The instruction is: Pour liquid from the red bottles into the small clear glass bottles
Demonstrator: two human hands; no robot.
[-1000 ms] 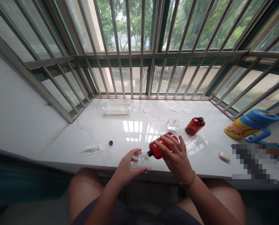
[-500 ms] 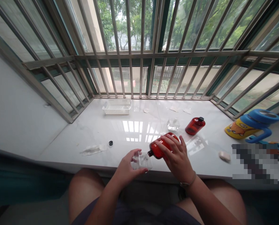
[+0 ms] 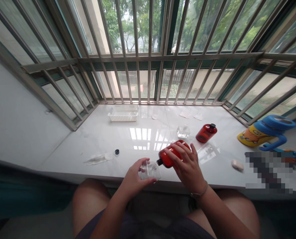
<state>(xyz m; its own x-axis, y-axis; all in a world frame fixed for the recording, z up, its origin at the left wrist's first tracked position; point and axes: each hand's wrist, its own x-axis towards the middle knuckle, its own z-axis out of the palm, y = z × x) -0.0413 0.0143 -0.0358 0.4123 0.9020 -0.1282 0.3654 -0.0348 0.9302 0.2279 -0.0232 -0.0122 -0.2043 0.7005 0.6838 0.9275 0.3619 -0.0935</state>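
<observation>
My right hand grips a red bottle, tipped on its side with its dark neck pointing left over a small clear cup. My left hand holds that clear cup at the near edge of the white sill. A small black cap lies on the sill to the left. Farther back stand a second red bottle with a black cap, lying tilted, and another clear cup.
A white mesh basket sits at the back left. A crumpled clear wrapper lies near the left. A blue and yellow handled cup lies on its side at the right, near a small pale lump. Window bars enclose the sill.
Both hands keep their hold on the bottle and cup. The view has shifted slightly; nothing else has moved.
</observation>
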